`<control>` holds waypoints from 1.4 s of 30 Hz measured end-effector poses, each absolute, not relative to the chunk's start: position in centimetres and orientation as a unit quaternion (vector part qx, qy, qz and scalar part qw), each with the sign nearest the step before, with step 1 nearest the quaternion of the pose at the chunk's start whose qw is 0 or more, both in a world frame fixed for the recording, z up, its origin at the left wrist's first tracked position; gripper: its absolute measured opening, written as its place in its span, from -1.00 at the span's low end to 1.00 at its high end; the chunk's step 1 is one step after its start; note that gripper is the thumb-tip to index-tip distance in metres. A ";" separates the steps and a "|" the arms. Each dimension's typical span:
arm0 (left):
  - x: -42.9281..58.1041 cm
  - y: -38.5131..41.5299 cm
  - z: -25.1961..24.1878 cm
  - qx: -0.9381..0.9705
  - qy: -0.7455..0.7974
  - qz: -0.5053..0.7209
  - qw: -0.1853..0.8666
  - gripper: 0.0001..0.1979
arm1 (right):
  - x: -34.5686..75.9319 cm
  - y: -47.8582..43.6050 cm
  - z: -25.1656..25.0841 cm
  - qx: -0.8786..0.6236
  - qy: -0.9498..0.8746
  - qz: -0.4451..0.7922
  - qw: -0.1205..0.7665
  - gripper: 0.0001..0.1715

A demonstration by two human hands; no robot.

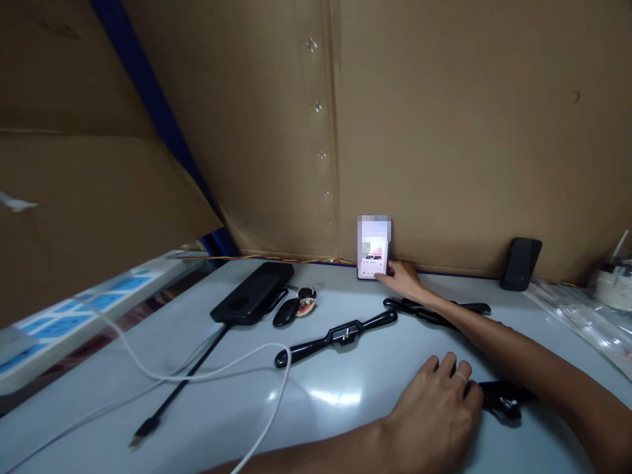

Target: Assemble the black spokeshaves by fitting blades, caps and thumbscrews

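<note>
the lit phone is upright at the back of the tabletop, just in front of the brown cardboard wall, its screen facing the camera and partly blurred into blocks. the right hand has a narrow grip on its lower right corner, one digit over the front of the screen and others at the side edge.

nearer the camera, the left hand is curled, knuckles up, against a black two-handled tool with a metal fitting in its middle. the fingertips are hidden, so i cannot tell how firm that grip is. the right forearm passes above this tool's far end and partly covers more black handles lying below the lit phone.

to the left of those, a similar black tool lies slantwise on its own, a white cable crossing its near end. beyond it are a black oval fob with a round tag, and a flat black device with a short black cable.

at the right, a dark phone leans near the wall, beside clear plastic bags. a white power strip runs along the far left.
</note>
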State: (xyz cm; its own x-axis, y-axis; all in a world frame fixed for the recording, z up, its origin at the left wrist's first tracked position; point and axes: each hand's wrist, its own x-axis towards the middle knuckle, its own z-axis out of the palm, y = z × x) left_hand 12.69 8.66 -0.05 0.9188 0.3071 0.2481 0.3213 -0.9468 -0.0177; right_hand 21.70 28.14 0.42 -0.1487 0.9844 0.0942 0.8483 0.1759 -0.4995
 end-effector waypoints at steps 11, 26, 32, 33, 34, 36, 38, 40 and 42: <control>12.7 8.8 0.1 -0.979 -0.160 -0.124 0.034 -0.81 | 21.9 28.8 0.6 -0.611 -0.720 0.201 0.260 -0.60; 12.5 8.7 0.3 -0.978 -0.149 -0.143 0.027 -0.82 | 36.2 19.4 5.8 -0.596 -0.737 0.146 0.284 -0.15; 12.4 8.6 -0.3 -0.977 -0.162 -0.139 0.019 -0.88 | 36.7 15.0 4.3 -0.582 -0.792 0.022 0.183 -0.55; 12.3 8.6 -0.4 -0.976 -0.166 -0.138 0.019 -0.90 | 35.6 15.3 4.0 -0.574 -0.799 0.012 0.177 -0.54; 12.3 8.5 -0.6 -0.976 -0.170 -0.137 0.020 -0.90 | 34.3 15.8 3.7 -0.563 -0.809 0.001 0.169 -0.44; 12.2 8.5 -0.9 -0.975 -0.175 -0.135 0.023 -0.90 | 31.6 17.6 3.6 -0.517 -0.846 -0.085 0.093 -0.15; 12.2 8.6 -1.2 -0.976 -0.172 -0.133 0.028 -0.88 | 29.2 19.5 3.8 -0.472 -0.860 -0.194 0.002 -0.03; 12.3 8.8 -1.6 -0.976 -0.168 -0.133 0.035 -0.86 | 27.7 21.2 4.0 -0.460 -0.862 -0.215 -0.012 -0.06; 12.4 8.9 -1.9 -0.977 -0.164 -0.132 0.039 -0.85 | 26.9 22.4 4.0 -0.456 -0.863 -0.216 -0.010 -0.11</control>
State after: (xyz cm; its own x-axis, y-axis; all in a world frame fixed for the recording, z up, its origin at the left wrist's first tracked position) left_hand 12.40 8.95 -1.89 0.9114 0.3091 0.2716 0.3300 -0.9434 -0.0338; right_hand 26.85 22.44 4.00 -0.5840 0.7918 0.1789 0.7827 0.4910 0.3824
